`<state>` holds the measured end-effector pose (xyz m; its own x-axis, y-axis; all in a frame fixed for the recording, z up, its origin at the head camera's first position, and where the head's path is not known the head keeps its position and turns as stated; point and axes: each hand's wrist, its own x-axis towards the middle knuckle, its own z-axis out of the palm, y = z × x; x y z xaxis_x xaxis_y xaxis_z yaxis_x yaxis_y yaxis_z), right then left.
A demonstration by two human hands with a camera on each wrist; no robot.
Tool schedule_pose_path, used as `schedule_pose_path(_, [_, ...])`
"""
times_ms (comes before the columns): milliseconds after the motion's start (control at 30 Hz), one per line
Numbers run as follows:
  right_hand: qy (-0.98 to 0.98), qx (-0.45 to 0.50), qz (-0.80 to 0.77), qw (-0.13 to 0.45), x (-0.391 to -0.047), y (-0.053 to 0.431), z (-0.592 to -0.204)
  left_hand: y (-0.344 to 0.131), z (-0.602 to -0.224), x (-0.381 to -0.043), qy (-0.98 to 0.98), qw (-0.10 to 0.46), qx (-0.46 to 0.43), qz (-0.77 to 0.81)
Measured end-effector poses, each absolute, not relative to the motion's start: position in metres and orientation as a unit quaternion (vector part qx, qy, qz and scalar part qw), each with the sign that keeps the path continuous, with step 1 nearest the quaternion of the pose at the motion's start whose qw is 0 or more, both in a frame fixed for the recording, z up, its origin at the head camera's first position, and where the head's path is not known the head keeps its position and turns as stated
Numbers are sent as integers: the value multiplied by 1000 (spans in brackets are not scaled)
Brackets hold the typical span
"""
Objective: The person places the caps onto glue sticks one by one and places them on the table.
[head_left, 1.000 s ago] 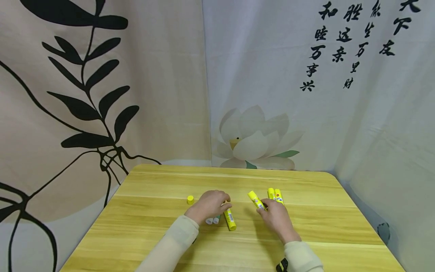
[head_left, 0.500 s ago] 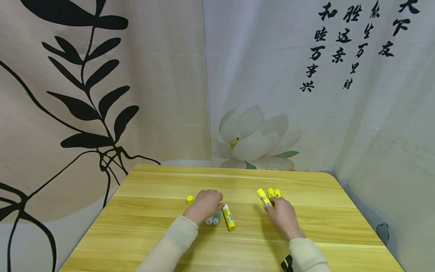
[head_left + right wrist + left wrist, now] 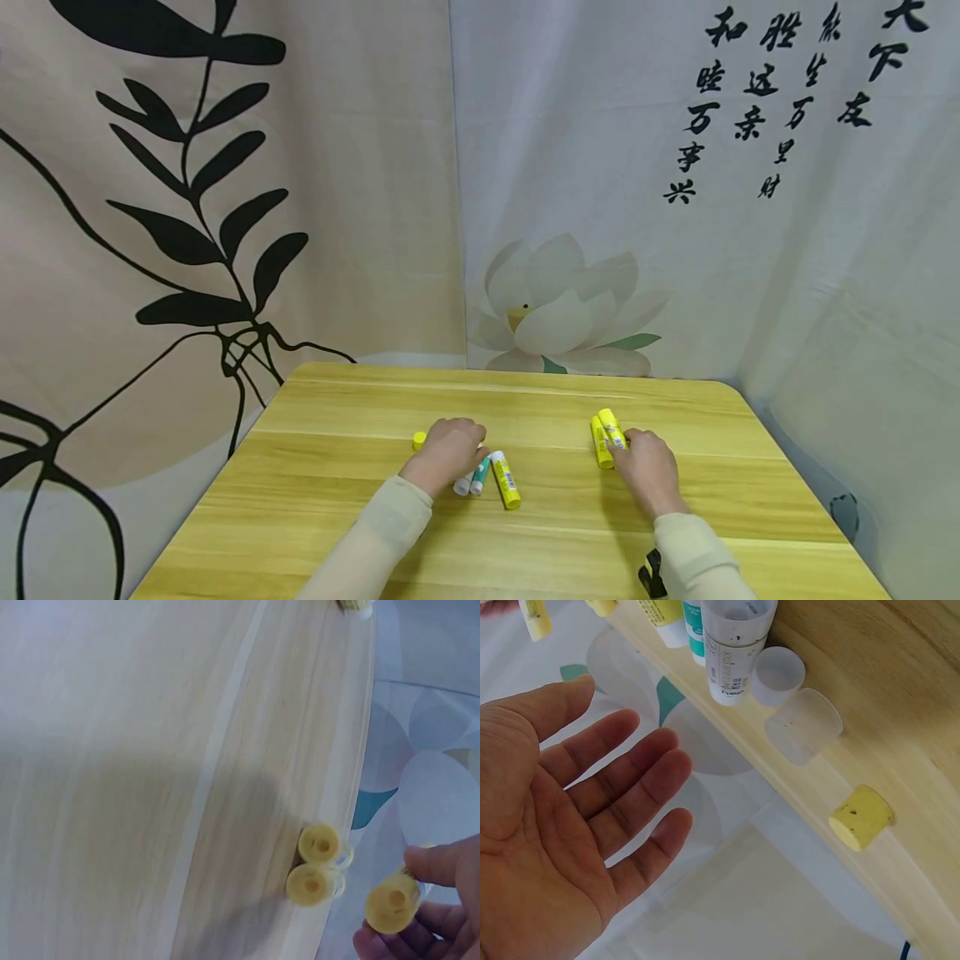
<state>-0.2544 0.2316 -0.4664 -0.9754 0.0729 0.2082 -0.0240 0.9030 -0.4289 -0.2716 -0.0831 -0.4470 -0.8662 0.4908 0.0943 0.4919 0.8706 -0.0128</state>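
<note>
My right hand (image 3: 648, 471) pinches a yellow glue stick (image 3: 392, 904) above two other yellow glue sticks (image 3: 307, 885), which lie side by side on the table. My left hand (image 3: 447, 457) hovers with relaxed fingers and an empty palm (image 3: 562, 817), as the left wrist view shows. Near it lie a white glue stick (image 3: 735, 660), a teal one (image 3: 481, 475) and a yellow one with a white end (image 3: 506, 481). A white cap (image 3: 778, 675), a clear cap (image 3: 804, 726) and a yellow cap (image 3: 861, 817) are beside them. In the head view the left hand hides some caps.
The wooden table (image 3: 525, 550) has rounded far corners. Behind it hangs a cloth (image 3: 375, 208) printed with leaves, a lotus and writing. A black strap (image 3: 652, 575) shows at the right sleeve.
The right hand has carried its yellow glue stick rightward, over to the two lying ones. My left hand has shifted slightly left, uncovering more of the teal and yellow glue sticks.
</note>
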Motion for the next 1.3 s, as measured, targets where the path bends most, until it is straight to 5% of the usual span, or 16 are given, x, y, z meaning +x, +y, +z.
schedule_pose_path(1300, [-965, -103, 241, 22, -270, 282, -496, -94, -449, -267, -967, 52, -247, -24])
